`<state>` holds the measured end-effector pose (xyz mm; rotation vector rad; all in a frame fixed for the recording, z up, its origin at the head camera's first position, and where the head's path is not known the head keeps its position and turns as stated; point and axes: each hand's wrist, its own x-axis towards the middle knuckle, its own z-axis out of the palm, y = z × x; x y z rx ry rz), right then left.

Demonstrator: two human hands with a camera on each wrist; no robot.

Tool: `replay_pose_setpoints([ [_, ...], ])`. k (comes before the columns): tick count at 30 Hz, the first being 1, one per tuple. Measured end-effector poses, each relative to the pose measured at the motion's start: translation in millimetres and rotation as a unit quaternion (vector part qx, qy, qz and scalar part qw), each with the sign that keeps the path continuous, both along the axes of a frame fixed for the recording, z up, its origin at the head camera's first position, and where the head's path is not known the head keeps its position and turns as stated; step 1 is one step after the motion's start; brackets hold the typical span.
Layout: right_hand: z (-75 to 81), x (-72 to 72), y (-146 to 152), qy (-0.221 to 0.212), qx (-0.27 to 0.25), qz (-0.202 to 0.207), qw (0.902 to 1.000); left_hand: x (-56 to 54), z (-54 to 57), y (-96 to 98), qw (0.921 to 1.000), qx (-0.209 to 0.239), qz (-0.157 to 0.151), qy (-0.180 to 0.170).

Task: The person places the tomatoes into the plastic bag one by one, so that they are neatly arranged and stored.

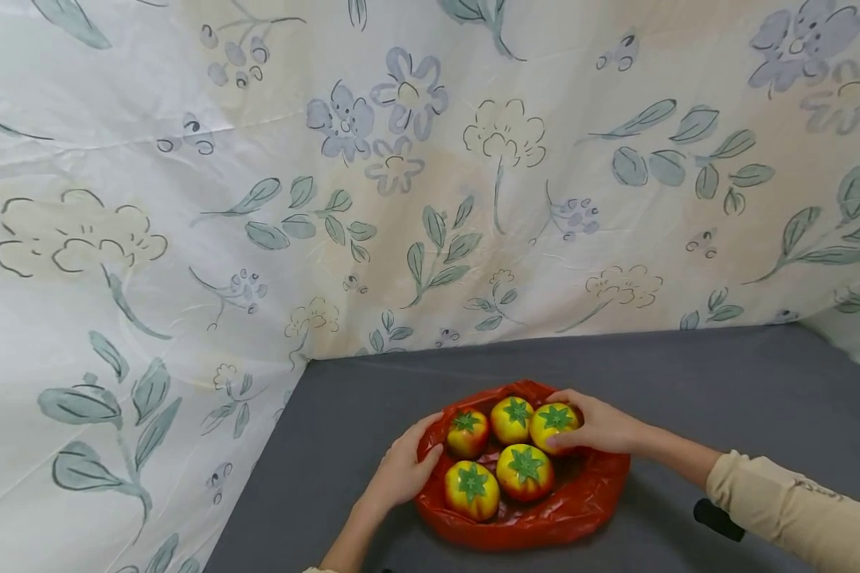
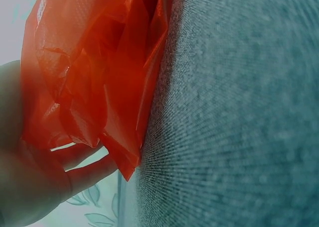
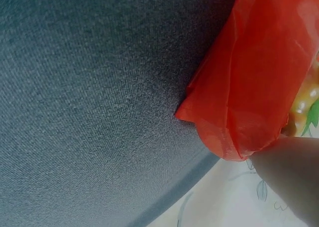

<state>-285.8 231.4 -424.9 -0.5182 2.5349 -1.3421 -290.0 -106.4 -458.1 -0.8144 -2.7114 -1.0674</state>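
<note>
A red plastic bag lies on the dark table with its mouth spread wide and its rim folded down. Inside sit several yellow-and-red, tomato-like fruits with green star-shaped tops. My left hand holds the bag's left rim, thumb over the inner side and fingers around the outside; in the left wrist view those fingers show behind the crumpled plastic. On the far right side, my right hand grips the rim, its thumb lying beside the rightmost fruit. The bag's folds hide some of the right fingers.
The grey cloth-covered table reaches back to a floral curtain, which also hangs along the left. A small black object lies under my right forearm, near the cream sleeve.
</note>
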Motion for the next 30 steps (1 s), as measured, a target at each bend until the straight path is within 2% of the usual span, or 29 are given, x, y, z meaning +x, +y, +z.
replay_pose_setpoints([
  [10, -1.4, -1.7, 1.2, 0.007, 0.005, 0.011, 0.9999, -4.2, -0.2, 2.5, 0.9999, -0.007, 0.007, -0.01],
  [16, -2.9, -3.8, 3.3, -0.008, 0.011, 0.008, 0.9999, -4.5, 0.8, 3.8, 0.9998, -0.008, 0.008, -0.016],
  [30, -3.6, -6.3, 4.4, -0.042, 0.004, 0.029, 0.9987, -4.9, 0.5, 4.5, 0.9998, -0.007, 0.013, -0.015],
])
